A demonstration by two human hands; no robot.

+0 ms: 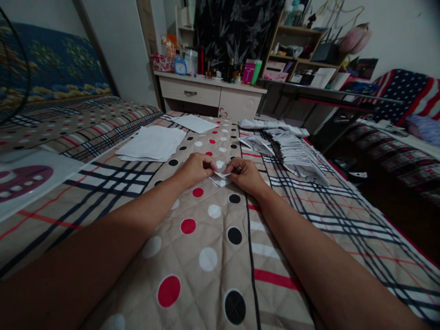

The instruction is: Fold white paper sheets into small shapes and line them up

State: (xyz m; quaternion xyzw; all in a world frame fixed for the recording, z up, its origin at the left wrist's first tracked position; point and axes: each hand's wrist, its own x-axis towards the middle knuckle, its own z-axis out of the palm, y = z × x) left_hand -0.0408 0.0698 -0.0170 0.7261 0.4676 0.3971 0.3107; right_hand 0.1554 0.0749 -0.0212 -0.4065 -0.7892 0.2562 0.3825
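Note:
Between my hands a small folded piece of white paper (221, 179) lies low over the dotted bedspread (192, 256). My left hand (197, 169) pinches its left edge between thumb and fingers. On the right edge, my right hand (245, 174) has a similar pinch. Left of my hands is a stack of white sheets (153, 143), with another white sheet (195, 123) beyond it. To the right, a row of many folded white papers (297, 156) leans together, and a folded piece (256, 144) sits beside it.
A white dresser (206, 94) with bottles and a blue clock (180, 65) stands past the bed. A wooden shelf (292, 50) is at the back right. A white bag (30, 178) with a pink print lies at the left.

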